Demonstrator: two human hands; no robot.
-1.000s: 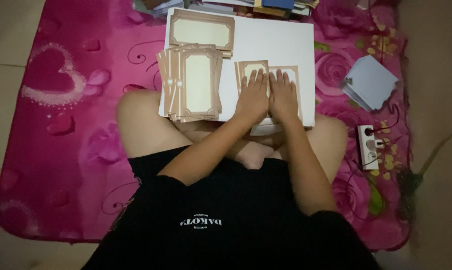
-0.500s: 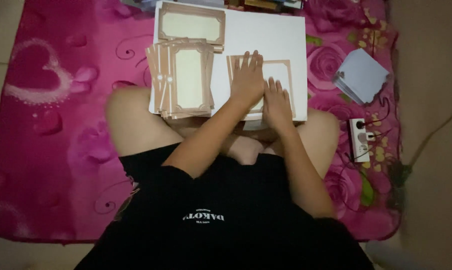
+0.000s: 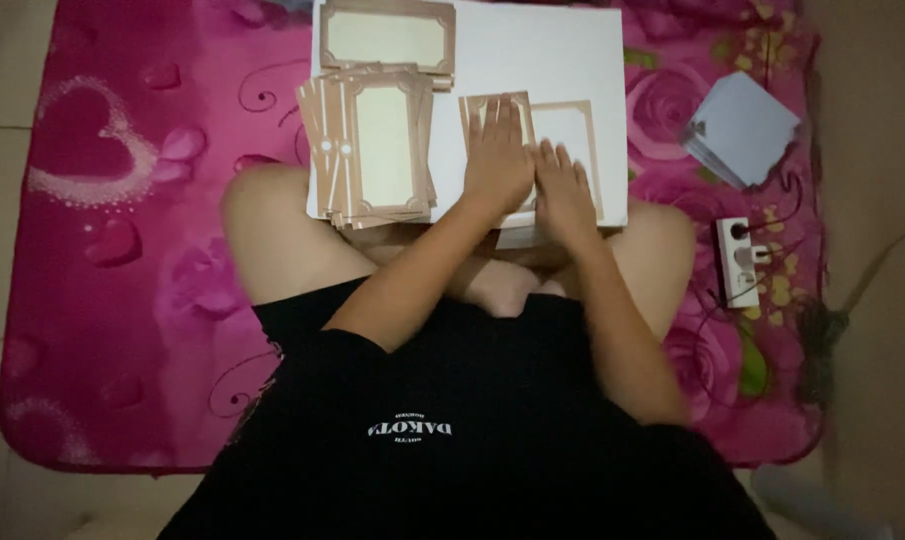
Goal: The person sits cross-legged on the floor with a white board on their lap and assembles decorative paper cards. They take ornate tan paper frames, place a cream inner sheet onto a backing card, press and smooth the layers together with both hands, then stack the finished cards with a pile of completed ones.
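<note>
I sit cross-legged with a white board (image 3: 532, 60) across my knees. Both hands lie flat on a tan-bordered folded card (image 3: 572, 130) on the board's right half. My left hand (image 3: 499, 158) presses on its left part, fingers spread. Just right of it and a little nearer to me, my right hand (image 3: 564, 192) presses on the card's right part. A fanned pile of similar tan-bordered cards (image 3: 372, 150) lies at the board's left edge. One more card (image 3: 387, 35) lies crosswise at the board's far left corner.
A pink flowered mat (image 3: 122, 200) covers the floor under me. A stack of pale blue-grey paper squares (image 3: 740, 135) lies on it to the right. A white power strip (image 3: 738, 262) with plugs and cables sits by my right knee. Bare tiled floor runs along the right.
My left hand has slid forward up the card, while my right hand stayed lower. The view has shifted, so the board sits higher in the frame.
</note>
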